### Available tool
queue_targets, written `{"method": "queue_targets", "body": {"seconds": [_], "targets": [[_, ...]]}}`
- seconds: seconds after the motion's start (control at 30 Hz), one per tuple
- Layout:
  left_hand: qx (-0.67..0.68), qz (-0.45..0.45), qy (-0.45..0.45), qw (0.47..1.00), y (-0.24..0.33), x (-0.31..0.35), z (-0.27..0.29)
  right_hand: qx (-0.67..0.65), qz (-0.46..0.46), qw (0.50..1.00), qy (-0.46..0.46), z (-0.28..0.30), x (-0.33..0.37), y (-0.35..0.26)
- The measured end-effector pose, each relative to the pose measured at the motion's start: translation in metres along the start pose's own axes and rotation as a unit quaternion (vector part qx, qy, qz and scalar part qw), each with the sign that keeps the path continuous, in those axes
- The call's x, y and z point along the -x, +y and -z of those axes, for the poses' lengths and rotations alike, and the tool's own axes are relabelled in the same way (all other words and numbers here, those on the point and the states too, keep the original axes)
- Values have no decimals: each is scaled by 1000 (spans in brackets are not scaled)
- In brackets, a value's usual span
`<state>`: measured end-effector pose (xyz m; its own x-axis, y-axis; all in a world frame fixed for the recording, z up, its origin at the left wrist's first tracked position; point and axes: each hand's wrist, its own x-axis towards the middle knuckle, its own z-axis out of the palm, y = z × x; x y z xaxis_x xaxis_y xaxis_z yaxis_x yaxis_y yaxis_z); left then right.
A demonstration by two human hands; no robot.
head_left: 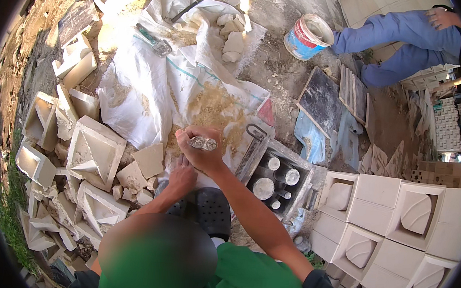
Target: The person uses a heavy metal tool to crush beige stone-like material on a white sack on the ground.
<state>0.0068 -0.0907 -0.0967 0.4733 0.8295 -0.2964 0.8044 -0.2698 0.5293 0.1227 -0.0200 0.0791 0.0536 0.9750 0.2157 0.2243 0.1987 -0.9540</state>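
Observation:
My right hand (200,150) is closed around a metal tool with two rounded, grey ends (203,143) showing above the fist; its lower part is hidden. Just below and to the left, my left hand (183,175) reaches down to the white woven sack (150,67), fingers stretched forward and partly covered by the right hand. Sandy yellow powder (214,107) is spread over the sack ahead of both hands. To the right stands a metal mould box (306,174) with several round cylinders (263,189) inside, a looped handle (257,131) at its corner.
Cast blocks, some broken, (95,152) are heaped on the left. Pale hollow blocks (374,204) are stacked at the right. A trowel (154,40) lies on the sack. Near a bucket (309,36) sits another person in blue trousers (396,38); dark boards (318,99) lie nearby.

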Motion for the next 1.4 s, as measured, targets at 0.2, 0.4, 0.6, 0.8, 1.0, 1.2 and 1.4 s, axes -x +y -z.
{"method": "queue_targets", "body": {"seconds": [0.2,0.4,0.6,0.8,1.0,1.2,1.4], "targets": [[-16,7,-112,994,9,-13,-2,-58,-37,998,-11,6,-2,4],[-36,-10,-93,995,3,-21,-1,-66,-54,996,-7,4,-5,6],[-17,-29,-42,999,8,-28,0,-62,-61,996,-1,2,-3,4],[-82,-129,-31,988,-2,-33,-4,-93,-98,991,-7,5,-4,7],[-46,-154,-22,987,-15,-36,19,-158,-143,976,38,0,-8,6],[-80,-157,33,984,-7,-22,26,-140,-109,983,35,1,-8,16],[-47,-117,-55,990,-2,-27,26,-172,-121,977,34,3,-5,21]]}}
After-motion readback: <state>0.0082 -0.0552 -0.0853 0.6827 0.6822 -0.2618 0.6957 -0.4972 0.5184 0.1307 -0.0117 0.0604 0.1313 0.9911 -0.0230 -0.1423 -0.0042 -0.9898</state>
